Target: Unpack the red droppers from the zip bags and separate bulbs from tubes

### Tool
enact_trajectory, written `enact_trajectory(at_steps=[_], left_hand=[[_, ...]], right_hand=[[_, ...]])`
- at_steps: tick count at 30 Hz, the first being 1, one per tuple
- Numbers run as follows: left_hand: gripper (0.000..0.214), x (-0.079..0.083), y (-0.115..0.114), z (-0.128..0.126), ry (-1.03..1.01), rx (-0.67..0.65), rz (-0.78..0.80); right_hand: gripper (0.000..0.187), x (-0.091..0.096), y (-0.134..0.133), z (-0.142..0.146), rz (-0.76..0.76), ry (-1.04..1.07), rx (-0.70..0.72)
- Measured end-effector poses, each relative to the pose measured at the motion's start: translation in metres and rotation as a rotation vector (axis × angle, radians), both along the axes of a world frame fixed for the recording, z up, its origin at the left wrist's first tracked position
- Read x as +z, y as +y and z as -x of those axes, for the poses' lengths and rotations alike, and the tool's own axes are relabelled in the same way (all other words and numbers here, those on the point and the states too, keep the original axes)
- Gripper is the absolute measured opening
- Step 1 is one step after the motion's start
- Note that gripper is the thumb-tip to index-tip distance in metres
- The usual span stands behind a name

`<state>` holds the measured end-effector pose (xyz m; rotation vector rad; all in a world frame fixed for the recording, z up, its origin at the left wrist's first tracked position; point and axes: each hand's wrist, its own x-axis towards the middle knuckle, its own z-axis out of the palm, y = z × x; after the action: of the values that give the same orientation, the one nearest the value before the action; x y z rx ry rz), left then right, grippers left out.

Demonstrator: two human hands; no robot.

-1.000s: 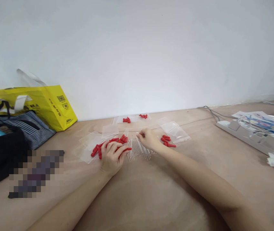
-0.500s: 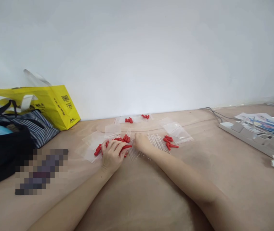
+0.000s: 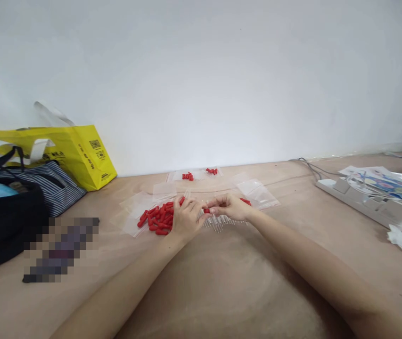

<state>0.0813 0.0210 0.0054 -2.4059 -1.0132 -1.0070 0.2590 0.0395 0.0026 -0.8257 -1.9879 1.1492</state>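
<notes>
A red rubber bulb (image 3: 207, 211) sits between the fingertips of both hands, just above the table. My left hand (image 3: 187, 220) is closed, with its thumb and fingertips on the bulb. From the right, my right hand (image 3: 231, 207) meets it in a pinch; what its fingers hold besides is hidden. Thin clear glass tubes (image 3: 218, 223) lie side by side under and in front of the right hand. A heap of red bulbs (image 3: 160, 220) lies left of my left hand, partly on clear plastic bags (image 3: 132, 226). More red bulbs (image 3: 245, 201) show beyond my right wrist.
Near the wall, small groups of red pieces (image 3: 188, 176) rest on a clear bag. Another clear zip bag (image 3: 260, 194) lies at right. A yellow bag (image 3: 94, 155) and striped pouch (image 3: 61, 188) stand left. A white power strip (image 3: 352, 200), cables and papers lie right.
My right hand has lifted from the glass tubes and turned to meet the left. My left hand has moved right with a red bulb, uncovering more of the heap.
</notes>
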Motion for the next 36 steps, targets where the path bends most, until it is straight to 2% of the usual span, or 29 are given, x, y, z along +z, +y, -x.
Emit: enact_trajectory(at_steps=[2,5,6,9,13,16,20,22,26,29,32,36], left_hand=[[0.012,0.005,0.005,0.001,0.063,0.036,0.055],[0.019,0.011,0.017,0.014,0.117,0.296,0.138],[0.022,0.012,0.021,0.019,0.132,0.379,0.17],[0.029,0.009,0.03,0.031,0.181,0.497,0.259],[0.029,0.001,0.035,0.032,0.203,0.495,0.253],[0.033,-0.002,0.037,0.029,0.204,0.463,0.236],[0.031,-0.003,0.038,0.023,0.189,0.446,0.281],[0.032,-0.004,0.037,0.019,0.174,0.436,0.316],[0.034,-0.002,0.037,0.015,0.156,0.413,0.349],[0.031,0.004,0.044,0.019,0.119,0.471,0.371],[0.028,0.012,0.06,0.026,0.119,0.586,0.452],[0.027,0.016,0.087,0.029,0.163,0.652,0.554]], right_hand=[[0.032,-0.006,-0.002,-0.018,-0.013,-0.08,-0.114],[0.025,-0.013,-0.004,-0.052,-0.175,-0.257,-0.462],[0.023,-0.015,-0.004,-0.063,-0.232,-0.299,-0.531],[0.017,-0.021,-0.005,-0.093,-0.313,-0.428,-0.64],[0.015,-0.025,-0.006,-0.106,-0.324,-0.514,-0.735],[0.019,-0.02,-0.014,-0.098,-0.415,-0.568,-0.692],[0.031,-0.01,-0.027,-0.088,-0.533,-0.686,-0.421],[0.033,-0.01,-0.028,-0.087,-0.556,-0.711,-0.349],[0.034,-0.017,-0.021,-0.091,-0.563,-0.717,-0.339],[0.038,-0.02,-0.019,-0.087,-0.611,-0.7,-0.367],[0.046,-0.021,-0.024,-0.068,-0.702,-0.65,-0.379],[0.05,-0.027,-0.027,-0.037,-0.783,-0.647,-0.347]])
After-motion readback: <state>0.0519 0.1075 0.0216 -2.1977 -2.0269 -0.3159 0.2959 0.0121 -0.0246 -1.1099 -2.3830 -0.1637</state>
